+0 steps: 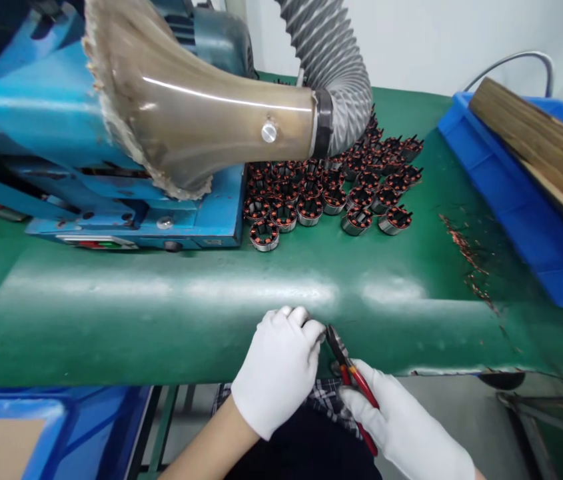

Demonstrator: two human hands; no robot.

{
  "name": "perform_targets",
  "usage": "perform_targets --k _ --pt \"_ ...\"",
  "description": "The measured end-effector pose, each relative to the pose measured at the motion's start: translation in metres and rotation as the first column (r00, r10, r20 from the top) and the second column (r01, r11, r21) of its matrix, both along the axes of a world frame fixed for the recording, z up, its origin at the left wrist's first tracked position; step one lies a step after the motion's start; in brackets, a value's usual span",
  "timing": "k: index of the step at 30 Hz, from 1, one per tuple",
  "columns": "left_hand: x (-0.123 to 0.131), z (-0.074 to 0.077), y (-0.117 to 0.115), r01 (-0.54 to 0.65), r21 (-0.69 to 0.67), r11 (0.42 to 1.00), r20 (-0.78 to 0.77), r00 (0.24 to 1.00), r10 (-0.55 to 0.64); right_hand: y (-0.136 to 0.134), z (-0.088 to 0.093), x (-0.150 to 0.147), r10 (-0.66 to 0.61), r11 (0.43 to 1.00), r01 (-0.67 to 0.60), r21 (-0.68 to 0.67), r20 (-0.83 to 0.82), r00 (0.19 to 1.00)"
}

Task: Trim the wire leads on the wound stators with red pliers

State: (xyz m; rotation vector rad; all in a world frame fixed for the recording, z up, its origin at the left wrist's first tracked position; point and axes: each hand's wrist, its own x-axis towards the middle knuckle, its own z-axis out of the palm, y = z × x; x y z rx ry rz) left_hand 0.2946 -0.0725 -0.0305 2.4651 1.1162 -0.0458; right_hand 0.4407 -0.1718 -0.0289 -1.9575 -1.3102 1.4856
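Observation:
My left hand (284,367), in a white glove, is closed with its fingers curled under. What it holds, if anything, is hidden behind the fingers; only a small dark patch shows by the fingertips. My right hand (391,407), also gloved in white, grips the red-handled cutting pliers (362,387). The jaws of the pliers point up and left, close beside the left fingertips. Both hands are at the front edge of the green table (161,333).
Behind my hands stand many wound motor stators (310,212) in a cluster. At left is a blue machine (201,220) with a plastic hood (201,100) and grey hose (344,73). Copper wire scraps (466,250) lie near a blue tray (511,207) holding cardboard (541,140).

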Motion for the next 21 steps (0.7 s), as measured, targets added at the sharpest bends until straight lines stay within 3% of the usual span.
perform_targets --k 5,9,12,14,16,19,21 --pt "-0.001 0.000 -0.001 0.026 -0.001 1.000 -0.005 1.000 -0.026 -0.007 -0.015 -0.016 -0.249 0.968 0.247 -0.045 -0.068 0.966" --pt "-0.004 0.001 0.002 0.047 0.006 0.999 0.004 0.999 -0.047 -0.008 -0.014 -0.015 -0.465 0.885 0.453 -0.108 -0.260 0.847" --pt "-0.010 0.003 0.014 0.064 0.015 0.998 0.040 0.997 -0.064 -0.007 -0.007 -0.014 -0.501 0.864 0.423 -0.272 -0.535 0.680" --pt "-0.019 0.006 0.024 0.027 0.054 0.998 0.099 0.995 -0.033 -0.004 -0.006 -0.020 -0.489 0.870 0.336 -0.362 -0.722 0.489" --pt "-0.032 0.010 0.029 -0.049 0.137 0.989 0.196 0.980 0.021 0.004 -0.011 -0.027 -0.452 0.881 0.304 -0.363 -0.836 0.312" --pt "-0.058 0.011 0.022 -0.123 0.294 0.948 0.345 0.939 0.015 0.025 -0.023 -0.019 -0.410 0.843 0.445 -0.302 -0.896 0.170" --pt "-0.076 0.006 0.011 -0.056 0.342 0.938 0.338 0.939 -0.068 0.038 -0.030 0.008 -0.435 0.741 0.625 -0.245 -0.885 0.169"
